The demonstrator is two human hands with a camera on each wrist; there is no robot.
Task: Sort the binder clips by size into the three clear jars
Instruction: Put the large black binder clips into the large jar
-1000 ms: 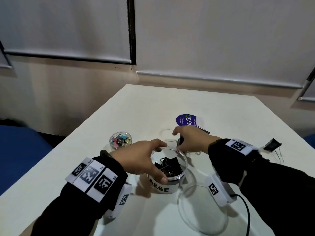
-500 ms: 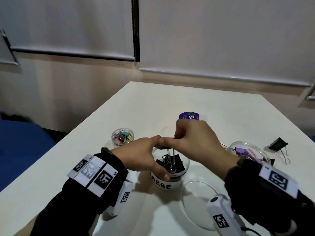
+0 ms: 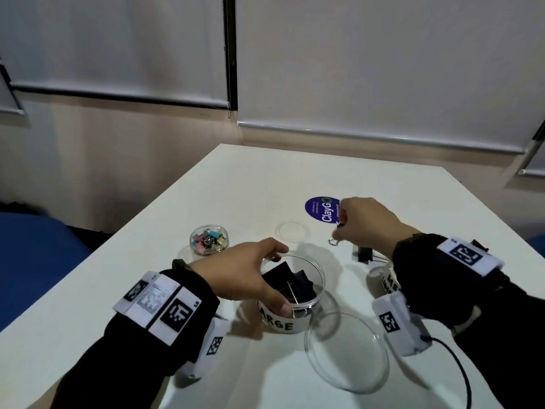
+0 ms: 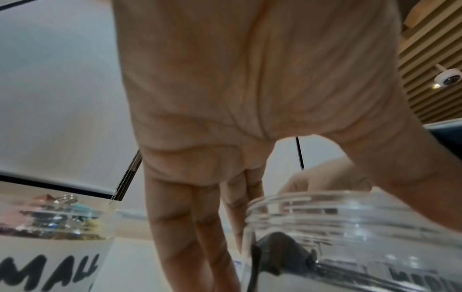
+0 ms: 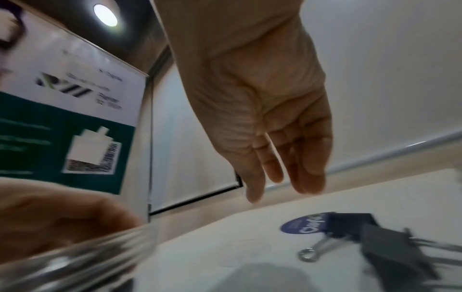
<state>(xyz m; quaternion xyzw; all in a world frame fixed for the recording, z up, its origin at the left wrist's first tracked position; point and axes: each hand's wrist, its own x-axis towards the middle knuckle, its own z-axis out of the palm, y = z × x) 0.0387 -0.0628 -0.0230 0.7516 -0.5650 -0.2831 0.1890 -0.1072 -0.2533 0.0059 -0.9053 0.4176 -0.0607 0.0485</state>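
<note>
My left hand (image 3: 265, 278) grips the rim of the clear jar labelled LARGE (image 3: 309, 278), thumb on the near side and fingers on the far side. Several black binder clips (image 3: 290, 283) lie inside it. My right hand (image 3: 339, 228) hovers with relaxed fingers (image 5: 307, 173) and holds nothing. It is just above two loose black clips (image 5: 350, 225) on the table by the purple sticker (image 3: 320, 209). One of these clips (image 3: 364, 255) lies beside my right wrist. The small jar (image 3: 209, 240) holds coloured clips. My right sleeve partly hides the medium jar (image 3: 383, 278).
A large clear lid (image 3: 346, 351) lies on the white table (image 3: 132, 290) in front of the large jar. A small clear lid (image 3: 292, 231) lies behind it. A black cable (image 3: 463, 376) runs from my right wrist camera. The table's left edge is close to the small jar.
My right hand pinched a black clip over the large jar half a second ago. It has let go, moved right and away, and now hovers open over the loose clips. My left hand kept its grip.
</note>
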